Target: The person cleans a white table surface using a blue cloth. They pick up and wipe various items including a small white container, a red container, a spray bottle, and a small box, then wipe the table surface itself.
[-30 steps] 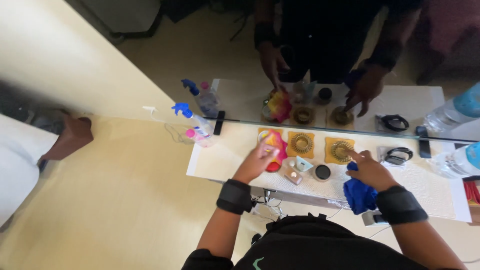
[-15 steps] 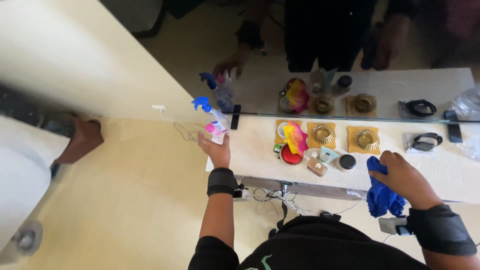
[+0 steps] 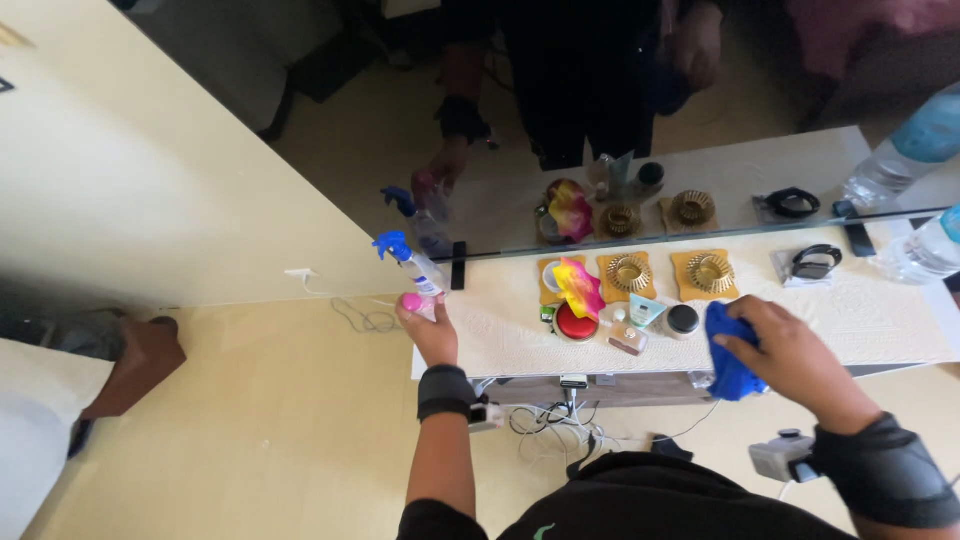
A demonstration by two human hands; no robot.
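- Two hands are busy: the left hand (image 3: 432,335) has its fingers wrapped around the lower body of a spray bottle (image 3: 418,281), and the right hand (image 3: 793,362) has its fingers bunched tight on a blue cloth (image 3: 730,352).
- Beyond the left fingertips the bottle's blue trigger head points up and away, toward the mirror (image 3: 640,140); the bottle sits at the left end of the white shelf (image 3: 880,320), seemingly just lifted or about to be.
- Just left of the right fingers the cloth hangs over the shelf's front edge, near a small dark-lidded jar (image 3: 682,320) and a pale tube (image 3: 646,311).
- Between the two hands lie a red round object with a pink and yellow flower (image 3: 578,288) over it, and a small box (image 3: 627,339).
- Farther from the fingers, against the mirror, rest two gold ring-shaped holders (image 3: 711,271) on tan mats, a black wristband (image 3: 814,262) and a clear water bottle (image 3: 925,250).
- Judging by this, bottle and cloth are both in hand, but no spray or wiped streak shows on the glass or shelf; the cleaning itself looks yet to be done.
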